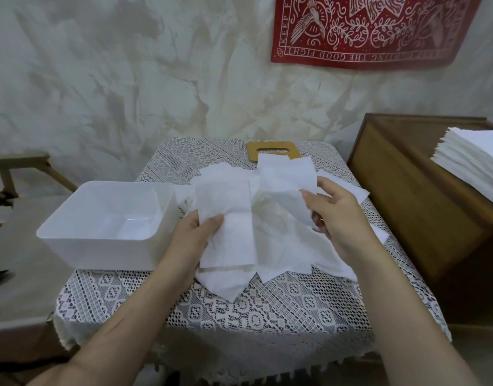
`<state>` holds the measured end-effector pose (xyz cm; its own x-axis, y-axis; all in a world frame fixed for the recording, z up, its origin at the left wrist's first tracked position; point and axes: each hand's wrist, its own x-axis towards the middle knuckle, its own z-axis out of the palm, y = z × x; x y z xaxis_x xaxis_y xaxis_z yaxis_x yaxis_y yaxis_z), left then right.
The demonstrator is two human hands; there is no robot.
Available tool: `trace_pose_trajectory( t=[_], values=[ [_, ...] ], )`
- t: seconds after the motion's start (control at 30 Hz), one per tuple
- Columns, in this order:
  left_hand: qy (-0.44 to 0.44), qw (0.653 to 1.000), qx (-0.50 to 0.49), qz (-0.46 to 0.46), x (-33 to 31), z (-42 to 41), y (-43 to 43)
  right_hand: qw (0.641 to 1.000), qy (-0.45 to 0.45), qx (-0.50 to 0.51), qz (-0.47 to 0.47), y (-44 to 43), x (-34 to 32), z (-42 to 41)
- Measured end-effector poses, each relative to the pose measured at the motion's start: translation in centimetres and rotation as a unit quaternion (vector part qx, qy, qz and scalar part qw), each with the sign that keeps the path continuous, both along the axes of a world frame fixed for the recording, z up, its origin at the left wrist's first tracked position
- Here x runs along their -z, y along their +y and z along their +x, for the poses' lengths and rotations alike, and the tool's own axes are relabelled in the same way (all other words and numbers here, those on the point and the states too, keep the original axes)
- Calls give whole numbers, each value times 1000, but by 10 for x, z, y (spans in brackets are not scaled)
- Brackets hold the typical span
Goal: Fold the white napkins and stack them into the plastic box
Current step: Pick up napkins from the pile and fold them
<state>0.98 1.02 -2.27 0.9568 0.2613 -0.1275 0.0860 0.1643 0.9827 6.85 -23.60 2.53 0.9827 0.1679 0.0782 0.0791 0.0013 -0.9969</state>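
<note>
On the head view, my left hand pinches the near-left part of a white napkin under its thumb. My right hand pinches its crumpled right side, over the loose pile on the lace cloth. The napkin's long axis runs away from me. The plastic box sits just left of my left hand, the nearer one. The red wall hanging reads, upside down, "THE GOOD FIGHT".

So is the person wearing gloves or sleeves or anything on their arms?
No gloves, no sleeves in view. The left hand and right hand are bare, and so are the left forearm and right forearm down to the picture's edge. No watch or bracelet shows.
</note>
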Motion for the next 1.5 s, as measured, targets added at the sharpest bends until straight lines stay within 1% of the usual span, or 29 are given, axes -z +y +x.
trace_pose_trajectory(
  t=[0.07,0.13,0.17,0.2,0.27,0.33,0.4,0.43,0.5,0.57,0.63,0.7,0.8,0.93,1.03,1.1,1.2,1.5],
  values=[
    [-2,1000,5,-6,0,0,1,996,45,-10,-75,-5,10,2],
    [-4,1000,9,-8,1,0,1,990,103,-38,-87,-8,25,4],
    [-6,1000,12,-8,1,1,2,989,111,-37,-93,-10,31,5],
    [-8,1000,14,-7,1,1,2,988,105,-28,-112,-11,33,7],
    [-12,1000,16,-2,1,1,2,983,60,6,-175,-10,32,11],
    [-15,1000,16,2,2,2,2,971,17,27,-239,-9,33,13],
    [-14,1000,16,2,3,3,1,957,-9,59,-284,-9,34,14],
    [-13,1000,15,1,3,3,1,954,-21,63,-291,-9,35,15],
    [-14,1000,11,-6,2,3,0,959,-44,61,-274,-10,28,13],
    [-16,1000,6,-14,1,3,0,977,-51,46,-201,-11,15,10],
    [-16,1000,3,-24,0,3,-1,991,-34,32,-123,-14,2,5],
    [-20,999,5,-27,0,3,-1,998,-8,12,-60,-15,-9,-1],
    [-25,999,15,-38,-2,3,-4,999,13,-28,-10,-5,-16,-8],
    [-20,995,42,-83,-6,3,-9,997,31,-72,4,23,-8,-14],
    [-14,992,47,-119,-6,4,-12,997,16,-47,-63,40,6,-12],
    [-19,991,56,-120,-7,3,-14,993,1,-25,-111,46,12,-10],
    [-25,990,66,-123,-6,2,-16,991,-10,6,-130,46,15,-6],
    [-28,990,61,-123,-5,2,-18,998,30,-35,-36,60,12,-17]
  ],
)
